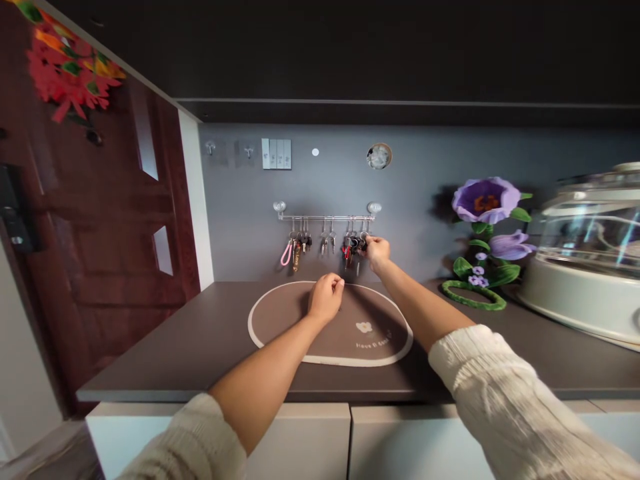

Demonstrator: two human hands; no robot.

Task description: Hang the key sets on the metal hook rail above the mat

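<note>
right hand (pixel 377 252) is pinching the key bunch (pixel 353 248) hanging at the 3 o'clock end of the rail (pixel 325 217). left hand (pixel 326 298) is sitting clenched over the mat (pixel 280 320), 6 o'clock of the rail. likely best easing the bunch straight up, not tugging sideways.

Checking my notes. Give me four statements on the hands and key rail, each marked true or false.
The right hand is at the key bunch at the right end of the rail. True.
The left hand grips the pink strap. False: it is curled over the oval mat; the strap hangs untouched at the rail's left end.
The purple flower stands left of the rail. False: right of it.
The oval mat lies on the counter. True.
</note>
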